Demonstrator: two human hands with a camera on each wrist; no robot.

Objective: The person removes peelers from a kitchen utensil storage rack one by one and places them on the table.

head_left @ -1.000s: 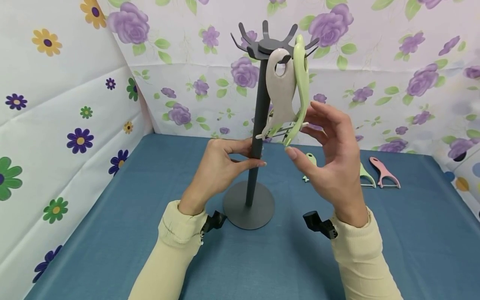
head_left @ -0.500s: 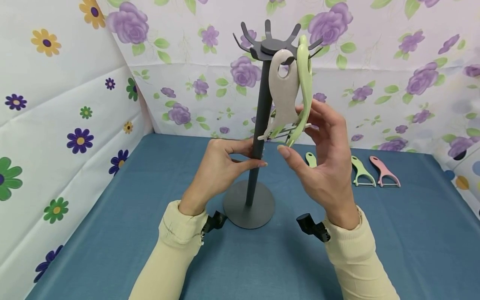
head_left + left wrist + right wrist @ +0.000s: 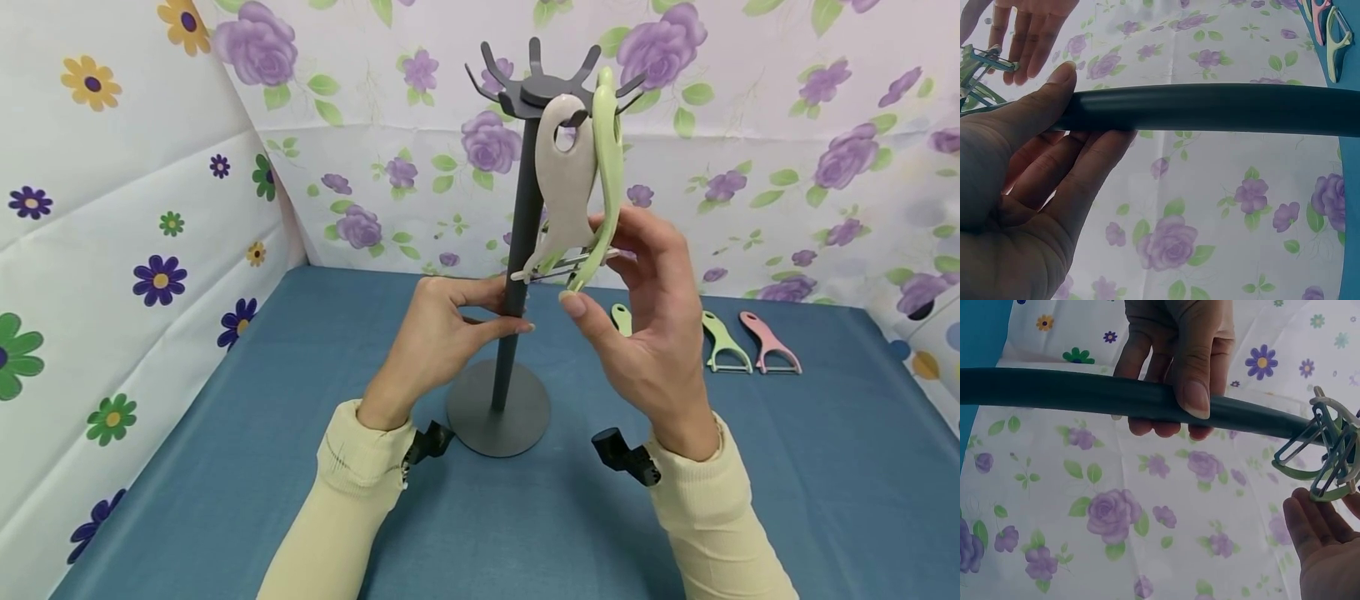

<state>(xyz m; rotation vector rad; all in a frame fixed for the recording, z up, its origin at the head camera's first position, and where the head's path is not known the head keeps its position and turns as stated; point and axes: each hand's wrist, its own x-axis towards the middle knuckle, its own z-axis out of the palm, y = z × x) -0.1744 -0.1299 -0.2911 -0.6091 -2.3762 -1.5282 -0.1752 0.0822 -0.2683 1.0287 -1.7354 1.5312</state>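
My left hand (image 3: 438, 342) grips the dark pole (image 3: 527, 200) of a hook stand between thumb and fingers; the right wrist view shows the thumb (image 3: 1196, 400) across the pole. From the hooks (image 3: 547, 89) at its top hang a beige peeler (image 3: 564, 183) and a light green peeler (image 3: 609, 158) turned edge-on. More green shows behind the beige one, mostly hidden. My right hand (image 3: 656, 333) is beside the peelers' blade ends, its thumb tip right at the green one's lower end. Its fingers (image 3: 1316, 519) extend behind them, fairly straight.
The stand's round base (image 3: 498, 425) rests on the blue tablecloth (image 3: 480, 533). Behind to the right lie a green peeler (image 3: 722, 343), a pink peeler (image 3: 768, 343) and another green peeler (image 3: 621, 318), partly hidden by my right hand. Flowered sheets (image 3: 375, 183) stand at the back and left.
My right hand has moved slightly left, closer to the hanging peelers, uncovering the green peeler on the table. The stand's top has shifted a little right. My left hand has kept its grip.
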